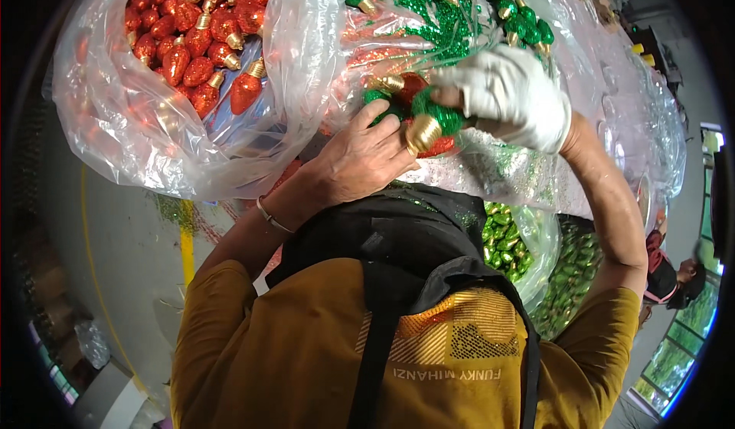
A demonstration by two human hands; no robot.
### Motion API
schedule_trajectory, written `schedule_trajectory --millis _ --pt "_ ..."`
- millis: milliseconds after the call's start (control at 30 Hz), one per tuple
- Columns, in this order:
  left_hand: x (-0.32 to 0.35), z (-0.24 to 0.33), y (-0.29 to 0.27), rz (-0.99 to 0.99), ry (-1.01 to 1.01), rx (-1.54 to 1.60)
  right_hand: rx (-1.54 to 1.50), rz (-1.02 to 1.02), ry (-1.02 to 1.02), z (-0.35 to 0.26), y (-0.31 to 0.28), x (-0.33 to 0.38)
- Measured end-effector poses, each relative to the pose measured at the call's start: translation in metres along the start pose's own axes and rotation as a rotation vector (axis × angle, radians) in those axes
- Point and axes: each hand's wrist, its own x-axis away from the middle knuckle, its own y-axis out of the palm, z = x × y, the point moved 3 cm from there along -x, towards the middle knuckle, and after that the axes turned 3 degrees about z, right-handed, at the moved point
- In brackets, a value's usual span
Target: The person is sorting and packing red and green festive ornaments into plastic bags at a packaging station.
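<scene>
A cluster of glittery bulb ornaments lies between my hands, with a green bulb ornament [438, 110] showing its gold screw cap toward me. Around it show a red bulb [414, 87] and another green bulb [383, 101]. My left hand [366, 157], bare and wearing a bangle, curls its fingers round the cluster from the near left. White cloth glove covers my right hand [509, 96]; its fingers are bent and closed at the top of the green bulb, slightly smeared by motion. How the bulbs are joined is hidden.
A clear plastic bag [99, 134] of red bulbs stands at left. Green bulbs [524, 19] and loose green glitter [444, 27] lie on the plastic-covered table beyond my hands. Shiny green bulbs [501, 238] fill a bag below right. Another person [670, 276] is at far right.
</scene>
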Motion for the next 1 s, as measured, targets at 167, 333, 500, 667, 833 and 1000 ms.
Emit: schedule_trajectory --millis 167,333,500,667,833,1000 --pt "-0.001 -0.004 0.002 -0.072 -0.058 0.078 0.141 -0.071 -0.084 0.002 0.009 0.008" --pt "-0.005 -0.004 0.001 -0.098 -0.052 0.078 0.074 -0.127 0.321 0.001 0.0 0.001" --pt "-0.013 -0.002 0.004 -0.09 -0.074 0.108 0.243 -0.32 0.557 -0.026 0.03 -0.005" --pt "-0.019 -0.006 0.003 -0.205 -0.133 0.144 0.352 -0.283 0.569 -0.025 0.035 -0.021" --pt "-0.021 0.001 -0.011 0.004 -0.154 0.014 -0.356 -0.052 0.765 -0.008 0.008 -0.033" --pt "0.001 -0.007 -0.016 0.111 -0.185 0.033 -0.324 0.27 0.318 0.0 0.02 -0.054"
